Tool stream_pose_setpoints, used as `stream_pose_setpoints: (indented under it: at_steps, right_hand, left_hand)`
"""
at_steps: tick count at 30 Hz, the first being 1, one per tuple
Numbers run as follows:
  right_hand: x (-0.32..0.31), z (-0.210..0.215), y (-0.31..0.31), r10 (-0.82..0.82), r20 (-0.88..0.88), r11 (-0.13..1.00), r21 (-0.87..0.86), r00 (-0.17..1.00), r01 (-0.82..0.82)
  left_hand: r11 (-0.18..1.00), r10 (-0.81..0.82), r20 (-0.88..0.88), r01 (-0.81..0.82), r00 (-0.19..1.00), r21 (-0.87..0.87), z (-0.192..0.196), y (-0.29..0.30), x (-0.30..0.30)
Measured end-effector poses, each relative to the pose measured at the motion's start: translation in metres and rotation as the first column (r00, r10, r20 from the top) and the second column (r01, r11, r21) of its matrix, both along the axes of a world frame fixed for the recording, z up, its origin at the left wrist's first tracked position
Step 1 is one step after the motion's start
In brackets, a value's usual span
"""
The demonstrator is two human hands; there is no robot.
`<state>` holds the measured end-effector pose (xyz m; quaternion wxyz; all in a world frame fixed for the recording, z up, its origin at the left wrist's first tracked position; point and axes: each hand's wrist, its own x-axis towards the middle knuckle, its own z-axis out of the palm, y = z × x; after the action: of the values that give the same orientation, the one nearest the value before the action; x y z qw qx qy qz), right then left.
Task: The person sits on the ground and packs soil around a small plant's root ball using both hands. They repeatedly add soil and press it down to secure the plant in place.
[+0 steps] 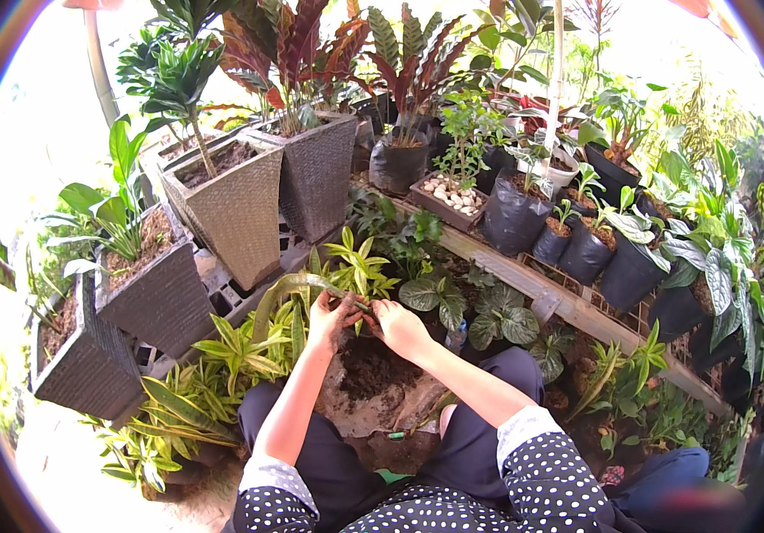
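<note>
Nearest you are your black, white-dotted sleeves with pale turned-back cuffs, and your dark trousers, knees spread. Dark blue fabric lies at your lower right. Between your legs, a small green piece sits on the ground just below a pale, soil-smeared surface, which bears a heap of dark soil.

Above that heap, your left hand, grimy with soil, has its fingers clamped on the end of a long snake plant leaf. Your right hand is just beside it, fingers bent together and closed on the same end; the fingertips' exact grip is too small to tell. The leaf arches up and over to your left, its far part dropping among yellow-edged foliage plants.

Just past your hands grow dark green, silvery-veined plants. Beyond them a rail runs down toward your right. To your left stand tapered, textured planters, the outer ones tilted in your view. Behind the rail are black grow bags and a brown tray of white pebbles. Farther back rise calathea-like plants with wavy, maroon-backed leaves.
</note>
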<state>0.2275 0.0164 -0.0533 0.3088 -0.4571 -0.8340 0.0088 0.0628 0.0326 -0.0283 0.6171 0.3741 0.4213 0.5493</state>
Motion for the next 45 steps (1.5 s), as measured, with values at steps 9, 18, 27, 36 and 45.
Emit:
stream_pose_setpoints:
  at_steps: [9,18,27,36,45]
  right_hand:
    - [0.000,0.033,-0.014,-0.012,-0.009,1.000,-0.013,1.000,0.012]
    - [-0.015,0.003,-0.009,-0.049,-0.188,0.997,-0.065,0.981,0.037]
    - [-0.009,0.011,-0.003,0.174,-0.553,0.930,-0.179,0.815,-0.321]
    - [0.012,0.032,-0.001,-0.452,-0.774,-0.088,-0.456,0.444,-0.886]
    - [-0.011,0.032,-0.006,-0.419,-0.706,0.243,-0.693,0.571,-0.678]
  left_hand:
    - [0.998,-0.021,-0.094,0.025,0.995,0.049,0.005,-0.007,-0.003]
    - [0.998,-0.040,-0.018,0.039,0.999,-0.046,-0.003,-0.006,-0.003]
    - [0.968,-0.203,-0.080,0.213,0.976,0.135,0.002,0.000,-0.018]
    - [0.899,-0.387,-0.029,0.384,0.922,0.208,0.010,-0.006,-0.014]
    - [0.893,-0.365,-0.117,0.383,0.924,0.235,0.005,0.003,-0.016]
